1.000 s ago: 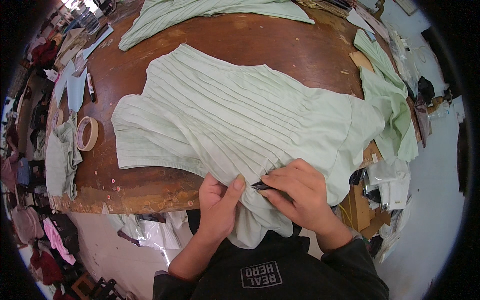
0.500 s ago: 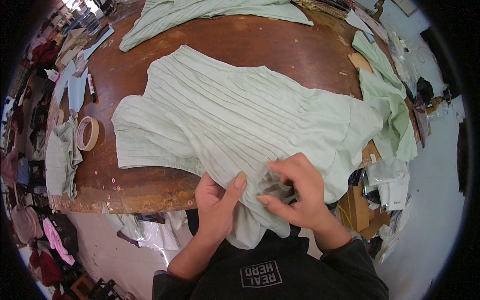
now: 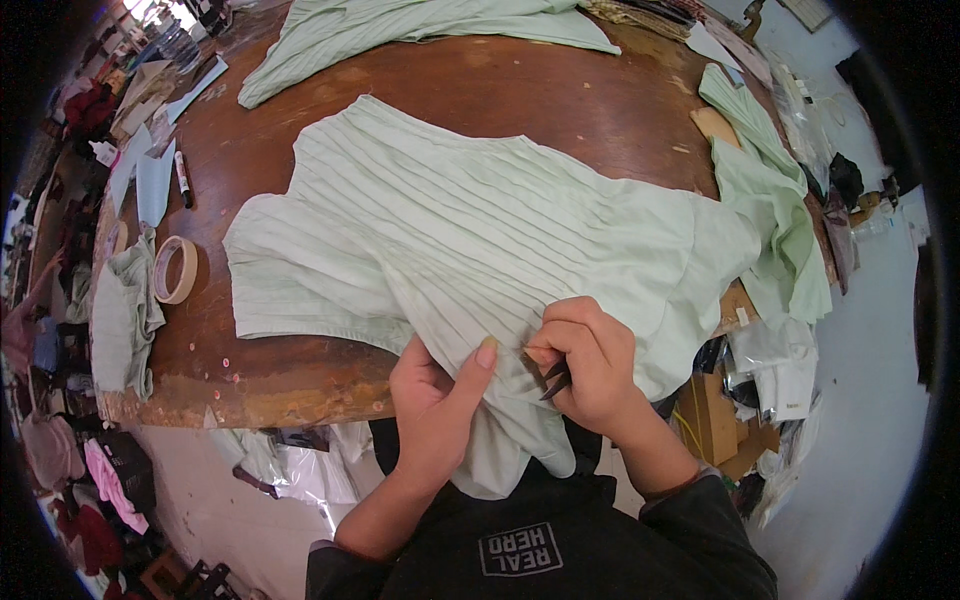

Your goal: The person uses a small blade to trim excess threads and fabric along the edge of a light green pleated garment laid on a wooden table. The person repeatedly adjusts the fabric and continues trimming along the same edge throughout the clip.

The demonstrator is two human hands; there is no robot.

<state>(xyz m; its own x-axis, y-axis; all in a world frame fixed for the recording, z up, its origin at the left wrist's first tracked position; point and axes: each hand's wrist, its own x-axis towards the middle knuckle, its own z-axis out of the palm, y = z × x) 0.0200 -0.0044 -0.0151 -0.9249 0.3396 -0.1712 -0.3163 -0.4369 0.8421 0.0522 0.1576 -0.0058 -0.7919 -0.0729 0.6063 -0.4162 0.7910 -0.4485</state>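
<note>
A pale green pleated garment (image 3: 460, 220) lies spread over the table, its near part hanging over the front edge toward my lap. My left hand (image 3: 437, 395) grips that near part, the thumb pressed on top of the cloth and the fingers underneath. Just to the right, my right hand (image 3: 590, 360) is closed around a small black tool with two pointed tips, which looks like thread snips (image 3: 556, 380). Its thumb and forefinger are pinched together close above the pleats; whether a thread is between them is too small to tell.
On the brown wooden table (image 3: 290, 375) stands a roll of tape (image 3: 176, 270) at the left, near a marker (image 3: 183, 180) and folded grey-green cloth (image 3: 130, 315). More green cloth lies at the far edge (image 3: 420, 25) and right (image 3: 765, 190). Cardboard and plastic bags (image 3: 775, 365) sit lower right.
My right hand has turned and closed, bringing its thumb and forefinger together; the black tips now show below its fingers. My left hand keeps its hold, and the cloth has shifted slightly.
</note>
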